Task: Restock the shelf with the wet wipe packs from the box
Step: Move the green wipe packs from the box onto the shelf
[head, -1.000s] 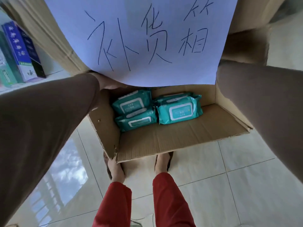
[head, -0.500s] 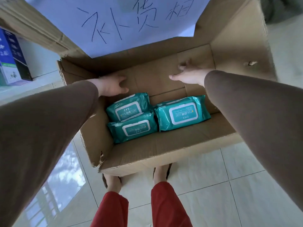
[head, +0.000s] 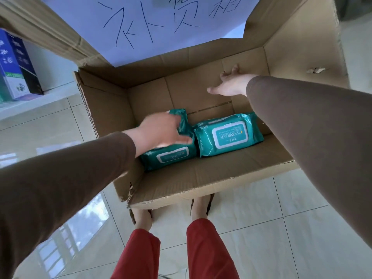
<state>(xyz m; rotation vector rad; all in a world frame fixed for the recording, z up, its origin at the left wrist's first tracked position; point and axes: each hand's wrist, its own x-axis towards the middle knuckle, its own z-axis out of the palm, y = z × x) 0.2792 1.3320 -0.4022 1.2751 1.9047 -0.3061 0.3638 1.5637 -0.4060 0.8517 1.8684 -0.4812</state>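
Three wipe packs [head: 227,135] lie in the box [head: 201,184]. Left hand [head: 161,131], fingers extended, reaches over the left packs; right hand [head: 229,85] presses flat on the far wall. Packs likely soft, slick; grasp across the middle.

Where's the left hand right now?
In the head view, the left hand is inside the cardboard box, reaching over the left-side wet wipe packs, fingers extended, beside the right-side pack.

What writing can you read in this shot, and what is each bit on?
"补货箱", handwritten: white paper sheet on the cardboard box's flap.
"75%" and "60": right wet wipe pack; its smaller print is unreadable.
Left front wet wipe pack: label blurred.
Blue carton on the shelf: characters too blurred.
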